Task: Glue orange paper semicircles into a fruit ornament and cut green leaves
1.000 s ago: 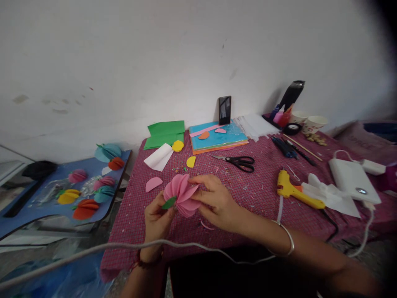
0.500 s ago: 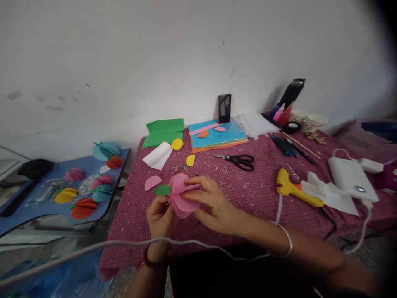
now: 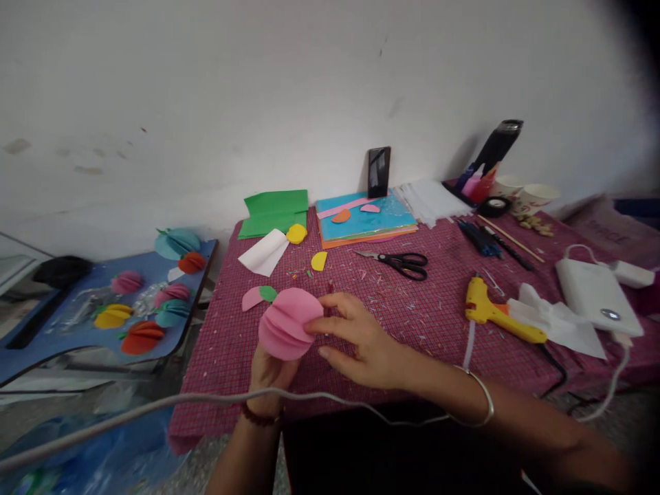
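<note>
A round pink paper pumpkin (image 3: 289, 320), made of folded layers, is in my left hand (image 3: 273, 370), which grips it from below and behind. The left fingers are mostly hidden by the paper. A green paper leaf (image 3: 268, 293) sticks out at its upper left, overlapping a pink half-circle (image 3: 252, 300) on the table. My right hand (image 3: 355, 337) is at the pumpkin's right side. One fingertip touches the folds there, while the thumb stands apart from the other fingers.
Black scissors (image 3: 402, 263) and a yellow half-circle (image 3: 319, 261) lie beyond my hands. A yellow glue gun (image 3: 498, 316) rests at right beside a white power bank (image 3: 592, 295). A white cable (image 3: 227, 397) crosses before my wrists. Finished paper pumpkins (image 3: 141, 337) sit on a blue table.
The pumpkin has turned so its layered face shows more, and the leaf has shifted up. My left hand has moved beneath it; my right fingers have drawn back to its edge.
</note>
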{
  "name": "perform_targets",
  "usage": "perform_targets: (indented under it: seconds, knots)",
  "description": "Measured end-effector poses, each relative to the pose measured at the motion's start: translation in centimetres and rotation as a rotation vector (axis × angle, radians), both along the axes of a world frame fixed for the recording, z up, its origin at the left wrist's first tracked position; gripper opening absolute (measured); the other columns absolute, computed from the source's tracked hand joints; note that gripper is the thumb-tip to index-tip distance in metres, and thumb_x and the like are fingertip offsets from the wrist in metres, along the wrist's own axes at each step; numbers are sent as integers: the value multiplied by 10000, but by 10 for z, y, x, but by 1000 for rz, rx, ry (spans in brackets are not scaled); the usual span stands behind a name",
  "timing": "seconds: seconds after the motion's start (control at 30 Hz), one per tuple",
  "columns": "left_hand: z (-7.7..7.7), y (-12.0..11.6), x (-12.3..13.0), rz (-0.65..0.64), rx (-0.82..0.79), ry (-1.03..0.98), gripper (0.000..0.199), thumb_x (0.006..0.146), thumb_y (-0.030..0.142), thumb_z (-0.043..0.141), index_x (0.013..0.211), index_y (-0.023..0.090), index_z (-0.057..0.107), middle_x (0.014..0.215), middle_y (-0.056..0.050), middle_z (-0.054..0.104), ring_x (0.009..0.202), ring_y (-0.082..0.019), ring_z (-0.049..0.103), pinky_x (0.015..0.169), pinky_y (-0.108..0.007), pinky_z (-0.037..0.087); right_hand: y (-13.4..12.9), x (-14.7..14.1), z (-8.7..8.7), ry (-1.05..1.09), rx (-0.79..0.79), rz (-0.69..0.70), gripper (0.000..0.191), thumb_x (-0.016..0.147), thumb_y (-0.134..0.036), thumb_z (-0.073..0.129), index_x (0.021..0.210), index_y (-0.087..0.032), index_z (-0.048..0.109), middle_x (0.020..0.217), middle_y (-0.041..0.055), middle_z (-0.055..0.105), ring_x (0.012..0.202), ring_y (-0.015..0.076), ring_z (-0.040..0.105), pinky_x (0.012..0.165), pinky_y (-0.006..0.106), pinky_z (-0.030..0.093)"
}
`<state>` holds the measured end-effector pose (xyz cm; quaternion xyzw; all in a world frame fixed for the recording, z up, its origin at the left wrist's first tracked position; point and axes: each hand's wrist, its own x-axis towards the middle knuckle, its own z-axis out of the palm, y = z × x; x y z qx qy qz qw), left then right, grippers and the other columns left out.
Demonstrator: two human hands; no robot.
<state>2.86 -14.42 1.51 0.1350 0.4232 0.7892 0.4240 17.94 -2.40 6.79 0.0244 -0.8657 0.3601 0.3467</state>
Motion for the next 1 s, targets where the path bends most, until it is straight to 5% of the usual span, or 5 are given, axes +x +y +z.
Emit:
perform_targets:
  seconds: [0.23, 0.4, 0.73, 0.87, 1.0]
  knots:
    - [18, 6, 11, 66, 5, 44, 345, 641, 433, 820, 916, 254, 712, 966, -17, 712, 929, -191, 655, 845, -314, 540, 3, -2, -6, -16, -145, 36, 272, 863, -170, 588, 1126, -223, 627, 1167, 83, 547, 1094, 212, 532, 939, 412, 454]
    - [22, 13, 14, 264, -6, 287, 281, 611, 330, 855, 698, 188, 628, 736, 26, 653, 684, -102, 595, 690, -221, 496, 12, -3, -6, -63, -232, 25, 356, 831, -166, 618, 1182, -212, 584, 1243, 108, 513, 1203, 231, 497, 1022, 452, 422]
    - [26, 3, -3, 586, -230, 780, 133, 724, 256, 743, 726, 175, 637, 671, 35, 570, 634, -96, 509, 623, -203, 409, 23, 8, -18, -202, -165, -92, 375, 844, -124, 564, 1204, -228, 570, 1297, 114, 508, 1237, 239, 495, 1041, 496, 415]
    - [30, -17, -22, 659, -268, 813, 99, 732, 247, 728, 727, 183, 653, 698, 22, 588, 671, -112, 526, 645, -215, 415, 29, 16, -29, -235, -111, -115, 316, 891, -191, 530, 1198, -253, 570, 1279, 106, 528, 1218, 251, 516, 1023, 517, 435]
    - [30, -71, -67, 843, -337, 845, 122, 708, 259, 734, 677, 172, 654, 771, -4, 618, 767, -133, 560, 739, -243, 439, 42, 27, -45, -285, -57, -188, 275, 903, -294, 530, 1171, -296, 592, 1274, 91, 552, 1200, 284, 548, 1001, 540, 461]
